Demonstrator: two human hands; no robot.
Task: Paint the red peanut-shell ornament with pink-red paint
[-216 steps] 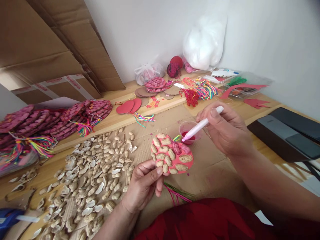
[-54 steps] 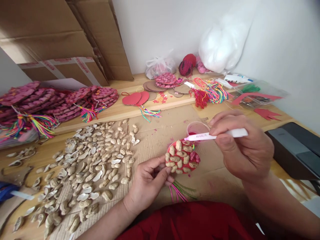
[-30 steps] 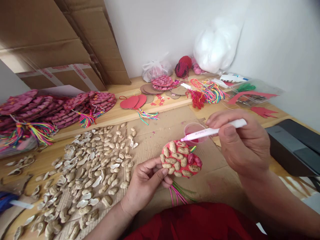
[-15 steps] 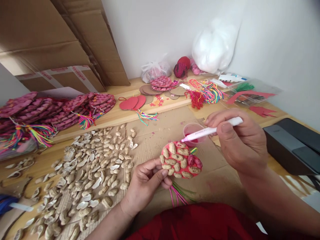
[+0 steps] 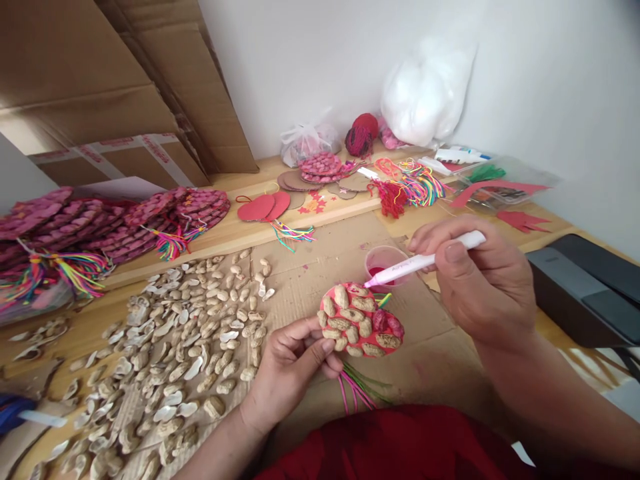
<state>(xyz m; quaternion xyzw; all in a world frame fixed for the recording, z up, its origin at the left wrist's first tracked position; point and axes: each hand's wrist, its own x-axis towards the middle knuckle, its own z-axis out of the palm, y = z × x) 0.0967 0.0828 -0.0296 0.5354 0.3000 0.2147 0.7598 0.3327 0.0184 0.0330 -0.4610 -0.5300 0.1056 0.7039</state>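
rounded red card piece (image 5: 375, 335): solid red ground | oblong tan peanut shells (image 5: 352, 333) on it: two crimson, top one streaked pink | slim white plastic marker (image 5: 407, 268): pale-pink tip, dark lettering | round clear plastic cup (image 5: 387, 254): magenta-red contents (image 5: 375, 273) | flat brown cardboard sheet (image 5: 330, 247): magenta specks

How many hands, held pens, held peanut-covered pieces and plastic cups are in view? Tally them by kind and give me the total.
Hands: 2 (left hand, right hand)
Held pens: 1 (white pen)
Held pieces: 1 (peanut-covered piece)
Plastic cups: 1 (clear cup)
Total: 5
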